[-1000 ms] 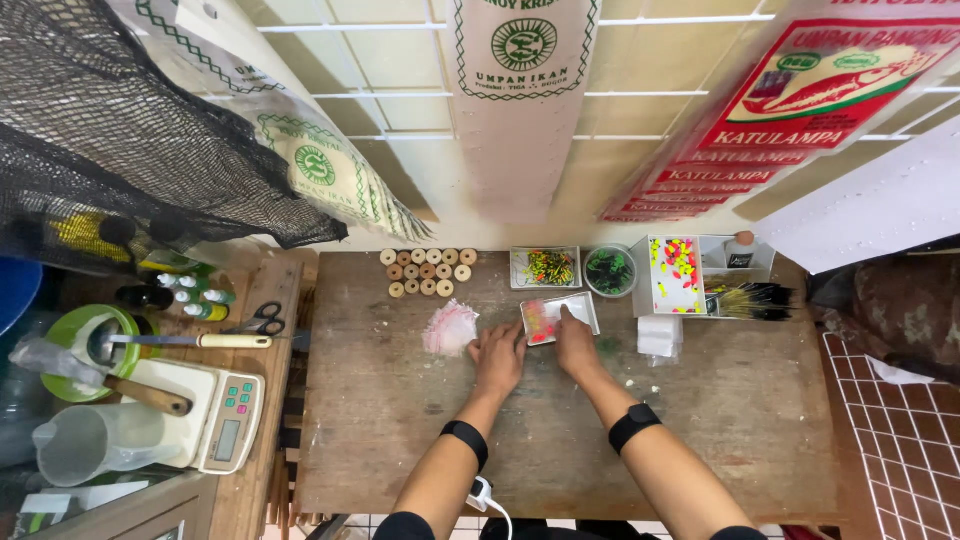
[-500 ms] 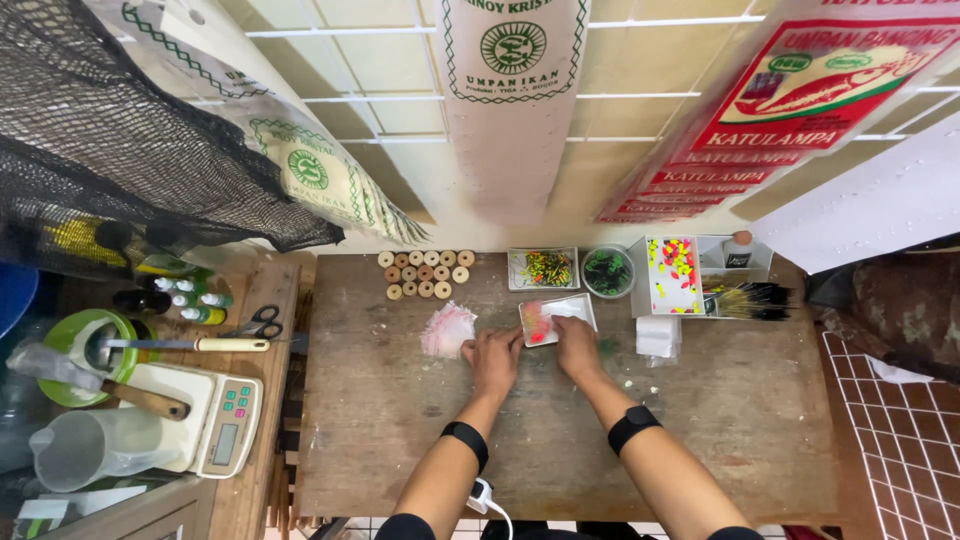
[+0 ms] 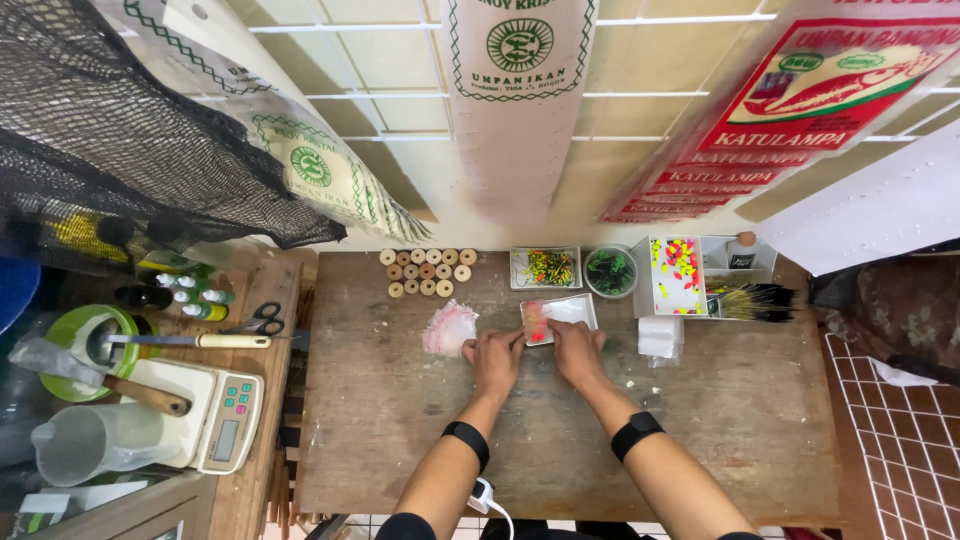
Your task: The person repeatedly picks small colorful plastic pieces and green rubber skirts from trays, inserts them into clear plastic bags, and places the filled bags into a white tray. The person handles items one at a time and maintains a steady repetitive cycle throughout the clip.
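**Barely a shift: both hands settled at the small white tray**

Hardly anything had moved over the last second, as far as I could tell. My left hand and right hand had been at the near edge of the small white tray a second before, and they were in the same spot at this moment, with the hands perhaps drawn a touch closer together. The tray lay on the wooden tabletop, toward its far middle, holding some pink and red bits at its left end. The fingers of both hands were curled at the tray's near rim; whether they pinched a piece or simply rested there I could not tell, since the fingertips were too small to read.

Just left of the left hand sat a pale pink heap, untouched and unmoved. Farther off, the rows of wooden spools, the tray of yellow and green pieces and the round green dish had stayed put. To me that suggested fine finger work at the tray, not carrying.
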